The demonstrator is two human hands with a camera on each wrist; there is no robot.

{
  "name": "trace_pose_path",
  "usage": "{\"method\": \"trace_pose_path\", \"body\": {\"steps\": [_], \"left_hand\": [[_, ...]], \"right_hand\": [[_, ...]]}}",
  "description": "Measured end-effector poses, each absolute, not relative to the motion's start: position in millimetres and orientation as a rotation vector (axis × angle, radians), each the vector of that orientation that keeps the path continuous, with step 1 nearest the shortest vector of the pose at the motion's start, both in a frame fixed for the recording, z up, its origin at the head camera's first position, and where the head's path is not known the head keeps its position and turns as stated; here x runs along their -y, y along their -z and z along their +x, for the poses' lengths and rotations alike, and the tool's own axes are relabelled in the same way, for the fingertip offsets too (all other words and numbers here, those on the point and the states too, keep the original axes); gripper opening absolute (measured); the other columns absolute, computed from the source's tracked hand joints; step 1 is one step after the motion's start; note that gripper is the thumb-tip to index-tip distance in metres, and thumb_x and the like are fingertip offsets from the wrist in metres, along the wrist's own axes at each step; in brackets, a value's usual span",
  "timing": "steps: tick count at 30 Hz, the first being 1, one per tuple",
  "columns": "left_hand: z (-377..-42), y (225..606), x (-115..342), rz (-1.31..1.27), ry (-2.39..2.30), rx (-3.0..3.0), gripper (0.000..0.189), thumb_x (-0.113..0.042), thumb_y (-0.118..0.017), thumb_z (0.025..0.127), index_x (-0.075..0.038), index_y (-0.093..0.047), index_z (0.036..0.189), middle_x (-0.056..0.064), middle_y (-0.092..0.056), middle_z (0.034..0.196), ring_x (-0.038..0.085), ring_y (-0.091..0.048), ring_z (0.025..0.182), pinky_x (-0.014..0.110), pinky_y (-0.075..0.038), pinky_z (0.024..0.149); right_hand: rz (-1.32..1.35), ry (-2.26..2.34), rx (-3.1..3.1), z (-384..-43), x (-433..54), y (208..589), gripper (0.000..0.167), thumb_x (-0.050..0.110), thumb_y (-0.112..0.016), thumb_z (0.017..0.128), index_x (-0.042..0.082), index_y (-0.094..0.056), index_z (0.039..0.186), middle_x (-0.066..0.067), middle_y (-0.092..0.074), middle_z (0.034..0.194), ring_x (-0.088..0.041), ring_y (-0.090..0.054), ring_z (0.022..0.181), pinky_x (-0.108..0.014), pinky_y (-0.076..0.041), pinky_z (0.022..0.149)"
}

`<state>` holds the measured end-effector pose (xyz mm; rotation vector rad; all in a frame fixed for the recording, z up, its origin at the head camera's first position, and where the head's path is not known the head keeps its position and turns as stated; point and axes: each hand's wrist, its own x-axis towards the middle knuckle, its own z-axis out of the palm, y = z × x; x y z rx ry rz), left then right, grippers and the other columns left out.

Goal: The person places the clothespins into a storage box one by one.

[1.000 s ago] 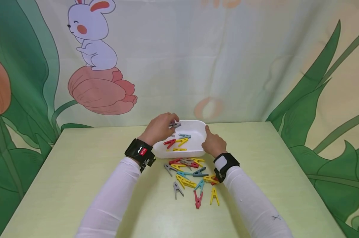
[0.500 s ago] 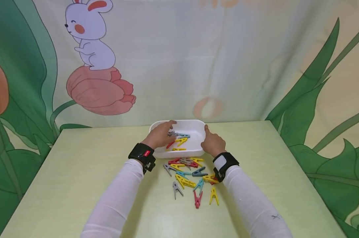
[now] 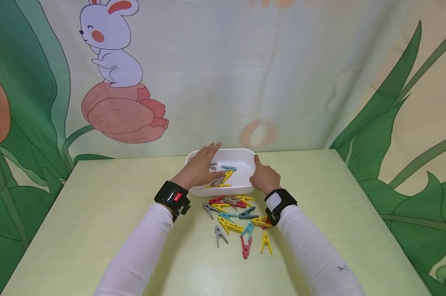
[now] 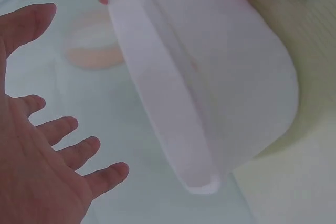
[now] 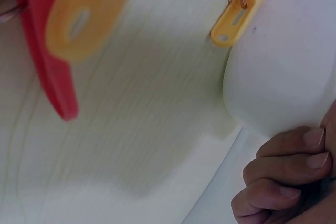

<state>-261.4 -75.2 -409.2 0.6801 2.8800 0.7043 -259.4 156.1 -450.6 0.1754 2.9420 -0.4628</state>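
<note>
A white plastic basin (image 3: 241,190) stands near the table's back edge with several clothespins in it, among them a light blue clothespin (image 3: 228,168) and a yellow clothespin (image 3: 228,176). Over its left part hovers my left hand (image 3: 201,167), fingers spread and holding nothing; the left wrist view shows them apart from the basin's rim. Just beneath its thumb lies a grey clothespin (image 3: 217,181). My right hand (image 3: 265,179) grips the basin's right end, thumb up at the rim and the other fingers (image 5: 286,169) curled against the outer wall.
In front of the basin several red, yellow, blue and grey clothespins lie loosely heaped on the pale table (image 3: 108,230). A red clothespin (image 3: 246,248) and a yellow clothespin (image 3: 266,243) lie closest to me. A printed curtain (image 3: 208,82) hangs behind the table.
My left hand has lowered a grey clothespin into the basin, let go of it and spread its fingers. The right hand has kept its grip on the basin's end.
</note>
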Motion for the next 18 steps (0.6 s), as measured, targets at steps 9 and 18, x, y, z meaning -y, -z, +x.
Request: {"method": "trace_pose_path", "body": {"steps": [9,18], "left_hand": [[-230,391,78,0.821,-0.718,-2.931,0.092,-0.041,-0.074,0.094,-0.02,-0.022,0.167,0.009,-0.017,0.174,0.037,-0.018,0.16,0.061,-0.024,0.125],[-203,399,87,0.949,-0.704,-2.945,0.089,-0.039,-0.076,0.092,-0.019,-0.028,0.165,0.008,-0.02,0.174,0.035,-0.02,0.16,0.058,-0.026,0.125]], "right_hand": [[0.194,0.466,-2.924,-263,-157,451,0.083,0.022,-0.062,0.099,0.019,-0.016,0.168,-0.01,-0.059,0.071,-0.022,-0.052,0.061,-0.031,-0.037,0.056],[0.2,0.46,-2.919,-265,-157,456,0.084,0.023,-0.063,0.098,0.02,-0.016,0.168,-0.011,-0.06,0.073,-0.022,-0.053,0.061,-0.032,-0.037,0.056]]}}
